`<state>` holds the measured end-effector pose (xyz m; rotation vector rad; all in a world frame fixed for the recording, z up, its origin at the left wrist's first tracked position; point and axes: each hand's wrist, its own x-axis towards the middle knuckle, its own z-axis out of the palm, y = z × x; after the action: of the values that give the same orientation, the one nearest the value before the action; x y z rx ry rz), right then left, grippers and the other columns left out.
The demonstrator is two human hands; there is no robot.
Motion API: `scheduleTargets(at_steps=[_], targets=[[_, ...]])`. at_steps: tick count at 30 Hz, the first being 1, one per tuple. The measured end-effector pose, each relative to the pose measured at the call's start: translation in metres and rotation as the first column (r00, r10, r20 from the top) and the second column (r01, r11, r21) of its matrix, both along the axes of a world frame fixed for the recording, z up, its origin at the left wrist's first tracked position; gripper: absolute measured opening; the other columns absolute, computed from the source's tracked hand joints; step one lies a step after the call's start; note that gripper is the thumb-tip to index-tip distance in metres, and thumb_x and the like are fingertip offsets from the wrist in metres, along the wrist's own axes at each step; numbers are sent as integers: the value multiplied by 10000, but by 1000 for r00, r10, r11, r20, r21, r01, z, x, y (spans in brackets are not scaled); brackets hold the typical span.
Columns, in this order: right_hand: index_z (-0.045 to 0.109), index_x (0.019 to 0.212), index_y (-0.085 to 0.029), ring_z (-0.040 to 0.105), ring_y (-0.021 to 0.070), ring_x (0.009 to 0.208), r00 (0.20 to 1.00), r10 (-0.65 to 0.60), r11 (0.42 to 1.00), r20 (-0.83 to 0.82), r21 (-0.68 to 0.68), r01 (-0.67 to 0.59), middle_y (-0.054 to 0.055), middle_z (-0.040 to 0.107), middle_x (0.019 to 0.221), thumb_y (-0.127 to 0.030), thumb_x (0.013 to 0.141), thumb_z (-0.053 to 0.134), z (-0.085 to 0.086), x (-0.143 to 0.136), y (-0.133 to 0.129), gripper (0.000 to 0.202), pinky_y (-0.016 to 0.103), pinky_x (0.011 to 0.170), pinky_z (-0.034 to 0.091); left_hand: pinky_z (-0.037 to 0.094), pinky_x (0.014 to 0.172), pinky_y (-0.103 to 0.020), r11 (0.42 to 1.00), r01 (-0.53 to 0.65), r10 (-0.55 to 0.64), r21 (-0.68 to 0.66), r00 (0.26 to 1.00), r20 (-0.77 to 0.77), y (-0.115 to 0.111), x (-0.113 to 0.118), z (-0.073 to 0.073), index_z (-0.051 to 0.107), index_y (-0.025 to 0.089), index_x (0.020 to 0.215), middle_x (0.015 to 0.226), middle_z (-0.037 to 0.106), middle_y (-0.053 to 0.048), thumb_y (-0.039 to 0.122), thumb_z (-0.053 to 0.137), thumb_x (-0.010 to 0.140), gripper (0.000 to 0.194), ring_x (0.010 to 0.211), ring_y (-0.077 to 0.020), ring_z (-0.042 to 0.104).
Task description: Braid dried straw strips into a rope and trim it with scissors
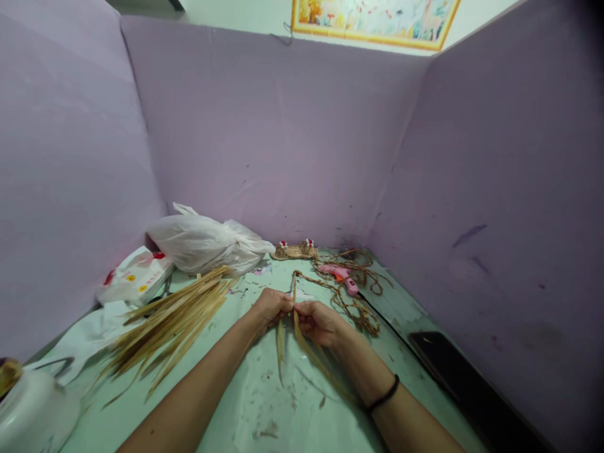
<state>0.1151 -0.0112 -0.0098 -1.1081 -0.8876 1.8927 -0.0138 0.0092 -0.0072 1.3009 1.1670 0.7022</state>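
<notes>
My left hand (pixel 272 306) and my right hand (pixel 319 321) meet at the middle of the table, both closed in a pinch on strips of dried leaf. One strip (pixel 280 352) hangs below my left fingers, and a longer strip (pixel 311 353) trails from my right hand toward the wrist. Above the fingertips a thin twisted cord (pixel 295 286) runs up from the strips. It joins a long brown cord (pixel 337 292) that lies in loose loops to the right. My fingers hide the exact point where the strips cross.
On the left lie a bundle of dried leaf strips (pixel 177 324), a white plastic bag (pixel 202 242), a tissue pack (pixel 136 277) and a white pot (pixel 40 409). A small woven piece (pixel 295 252) sits at the back. To the right are a pink glue gun (pixel 340 275) and a black phone-like slab (pixel 472 384).
</notes>
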Motion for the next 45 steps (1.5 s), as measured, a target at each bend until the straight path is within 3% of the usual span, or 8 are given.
scheduleTargets(at_steps=[3, 5, 10, 15, 20, 28, 34, 45], targets=[[406, 534, -165, 189, 21, 298, 988, -111, 994, 103, 15, 110, -92, 303, 357, -131, 636, 528, -2, -2, -4, 162, 174, 318, 86, 82, 326, -206, 1000, 11, -11, 14, 1000, -20, 0, 0, -2, 522, 137, 558, 342, 326, 88, 245, 554, 526, 117, 281, -23, 189], [392, 520, -173, 185, 21, 293, 965, -173, 983, 196, 87, 159, -100, 289, 339, -137, 605, 549, -3, -2, -8, 182, 185, 329, 62, 82, 324, -201, 998, 62, -62, 0, 998, -12, -1, -1, -1, 523, 137, 574, 365, 340, 86, 251, 564, 536, 126, 289, -19, 196], [437, 511, -163, 216, 18, 332, 913, -261, 937, 312, 308, 163, -101, 319, 362, -172, 543, 593, -3, 0, -14, 160, 193, 367, 111, 95, 316, -184, 980, 196, -193, -33, 978, 77, 0, -8, -1, 523, 143, 625, 427, 368, 83, 243, 537, 566, 117, 300, -12, 203], [482, 502, -147, 272, 34, 393, 893, -307, 901, 329, 403, 162, -76, 398, 399, -205, 516, 616, -12, 0, -10, 147, 197, 413, 192, 132, 309, -183, 982, 188, -188, 13, 982, 20, 2, -12, -3, 531, 141, 612, 407, 394, 72, 247, 543, 567, 116, 282, -29, 245], [539, 497, -133, 362, 62, 455, 847, -347, 864, 403, 488, 122, -48, 469, 441, -168, 511, 594, -24, 0, -5, 67, 202, 459, 260, 139, 327, -186, 994, 97, -92, 51, 992, -88, 2, -7, -4, 547, 135, 569, 338, 347, 81, 215, 556, 541, 85, 283, -31, 232], [491, 511, -156, 190, 30, 318, 906, -226, 959, 359, 243, 143, -94, 302, 326, -190, 551, 517, 0, 2, -14, 58, 211, 363, 97, 154, 386, -196, 992, 53, -43, 118, 996, -80, 6, -3, -8, 518, 127, 492, 354, 374, 60, 166, 517, 508, 43, 349, -34, 251], [473, 439, -146, 174, 26, 284, 927, -190, 975, 322, 174, 139, -88, 264, 288, -124, 514, 455, 2, 2, -13, 80, 206, 339, 72, 166, 398, -195, 995, 52, -45, 89, 996, -78, 7, -3, -8, 540, 121, 511, 358, 372, 59, 202, 544, 497, 83, 359, -35, 256], [483, 471, -136, 180, 22, 316, 940, -199, 976, 278, 140, 165, -83, 291, 338, -145, 549, 492, 2, 6, -9, 79, 183, 339, 101, 219, 420, -202, 964, 75, -22, 255, 979, -204, 13, 1, -1, 543, 116, 441, 368, 399, 35, 215, 582, 484, 115, 395, -53, 308]])
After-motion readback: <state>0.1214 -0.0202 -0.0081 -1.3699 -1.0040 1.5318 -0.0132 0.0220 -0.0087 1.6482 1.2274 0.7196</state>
